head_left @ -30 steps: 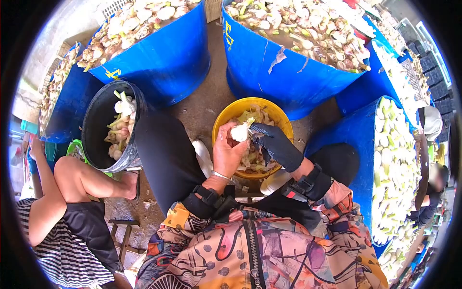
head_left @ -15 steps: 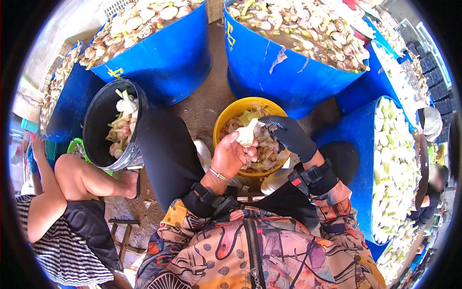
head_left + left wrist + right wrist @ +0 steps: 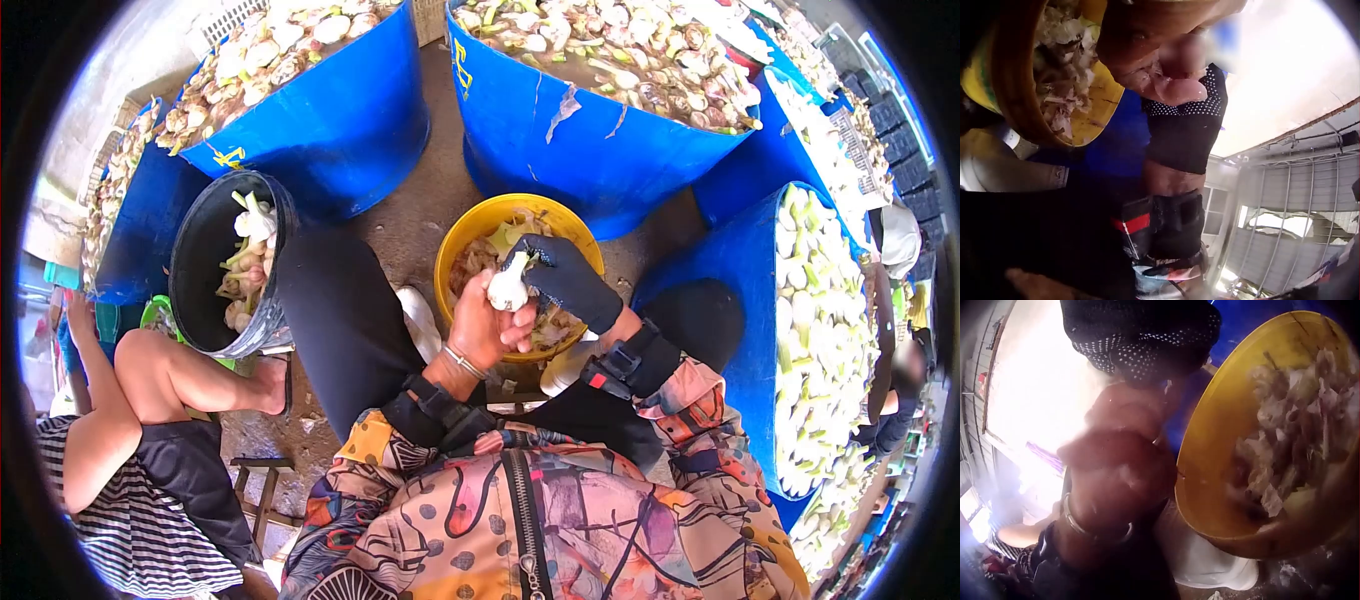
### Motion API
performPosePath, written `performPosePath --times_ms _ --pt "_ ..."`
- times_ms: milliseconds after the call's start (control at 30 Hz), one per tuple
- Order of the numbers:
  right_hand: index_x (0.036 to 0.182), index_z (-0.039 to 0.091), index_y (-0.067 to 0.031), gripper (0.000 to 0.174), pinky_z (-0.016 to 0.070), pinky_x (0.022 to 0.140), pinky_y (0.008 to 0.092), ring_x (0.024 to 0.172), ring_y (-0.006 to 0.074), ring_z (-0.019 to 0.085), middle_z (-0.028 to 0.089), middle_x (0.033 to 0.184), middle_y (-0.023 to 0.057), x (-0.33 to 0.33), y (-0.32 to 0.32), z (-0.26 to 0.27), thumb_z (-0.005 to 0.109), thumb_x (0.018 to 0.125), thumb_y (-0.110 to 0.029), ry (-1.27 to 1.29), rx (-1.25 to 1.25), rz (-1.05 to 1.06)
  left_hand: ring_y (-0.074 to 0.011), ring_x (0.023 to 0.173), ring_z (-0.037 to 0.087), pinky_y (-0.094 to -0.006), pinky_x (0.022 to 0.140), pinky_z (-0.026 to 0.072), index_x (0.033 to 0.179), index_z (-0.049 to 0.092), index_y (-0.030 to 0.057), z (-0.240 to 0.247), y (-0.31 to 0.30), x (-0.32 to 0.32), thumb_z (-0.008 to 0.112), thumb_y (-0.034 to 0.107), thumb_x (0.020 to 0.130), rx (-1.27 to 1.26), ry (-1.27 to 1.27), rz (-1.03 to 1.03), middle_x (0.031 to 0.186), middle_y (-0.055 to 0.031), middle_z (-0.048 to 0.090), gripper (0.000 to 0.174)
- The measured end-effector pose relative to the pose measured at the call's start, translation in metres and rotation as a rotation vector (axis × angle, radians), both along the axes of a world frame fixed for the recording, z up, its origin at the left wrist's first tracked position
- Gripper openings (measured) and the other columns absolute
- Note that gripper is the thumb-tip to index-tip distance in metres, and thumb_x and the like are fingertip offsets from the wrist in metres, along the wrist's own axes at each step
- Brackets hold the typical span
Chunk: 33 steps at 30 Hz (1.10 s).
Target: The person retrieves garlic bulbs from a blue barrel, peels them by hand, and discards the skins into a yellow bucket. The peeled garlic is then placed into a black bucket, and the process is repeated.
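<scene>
A white garlic bulb (image 3: 508, 291) with a short green stem is held above the yellow bucket (image 3: 447, 238). My bare left hand (image 3: 476, 328) grips the bulb from the left and below, with a bracelet at its wrist. From the right, my right hand (image 3: 577, 284), in a black dotted glove, pinches at the stem end of the bulb. In the right wrist view the glove (image 3: 1141, 344) hangs over the bare hand (image 3: 1124, 465), and the bulb is hidden there. Loose papery garlic skins (image 3: 1291, 444) fill the lower part of the bucket.
A black bucket (image 3: 190, 290) with several garlic bulbs (image 3: 247, 270) stands at the left. Large blue tubs (image 3: 600, 160) heaped with garlic ring the front and right side. Another person's bare leg (image 3: 190, 365) reaches in at the left, beside a small stool (image 3: 262, 495).
My right hand drew off to the right half a second ago and is now back at the stem. The bulb has turned in my left hand, so its stem points up.
</scene>
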State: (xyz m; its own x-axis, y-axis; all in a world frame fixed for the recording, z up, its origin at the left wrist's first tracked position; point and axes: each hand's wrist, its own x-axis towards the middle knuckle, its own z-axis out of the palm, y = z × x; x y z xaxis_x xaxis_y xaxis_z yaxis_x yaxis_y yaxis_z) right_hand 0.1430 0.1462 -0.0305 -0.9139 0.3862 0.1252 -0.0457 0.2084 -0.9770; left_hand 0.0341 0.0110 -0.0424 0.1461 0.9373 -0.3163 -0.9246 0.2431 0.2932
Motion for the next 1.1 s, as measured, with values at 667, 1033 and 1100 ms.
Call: performPosePath --times_ms 667,1033,1100 --pt "0.09 0.06 -0.0067 0.015 0.0443 0.059 0.0238 0.069 0.0088 0.055 0.058 0.077 -0.0003 0.009 -0.005 -0.004 0.051 0.085 -0.017 0.015 -0.392 -0.317 -0.0127 0.067 0.056 -0.0309 0.062 0.0549 0.114 0.048 0.006 0.003 0.001 0.009 0.057 0.006 0.085 0.087 0.616 0.259 0.087 -0.0036 0.056 0.03" --pt "0.117 0.056 -0.011 0.043 0.0473 0.079 0.0377 0.088 0.0331 0.06 0.062 0.097 0.0172 0.024 0.018 0.011 0.063 0.075 -0.016 -0.424 0.824 -0.274 -0.0118 0.092 0.051 -0.028 0.075 0.0522 0.116 0.046 0.0081 0.014 -0.002 0.003 0.061 -0.01 0.072 0.287 0.914 0.369 0.107 -0.0014 0.045 0.049" --pt "0.115 0.057 -0.0101 0.043 0.0475 0.078 0.0386 0.089 0.032 0.06 0.062 0.098 0.0164 0.025 0.011 0.015 0.065 0.073 -0.014 -0.419 0.855 -0.246 -0.0102 0.093 0.051 -0.0256 0.081 0.0462 0.113 0.047 0.0077 0.016 -0.004 0.001 0.062 -0.01 0.072 0.283 1.015 0.395 0.104 -0.0005 0.047 0.047"
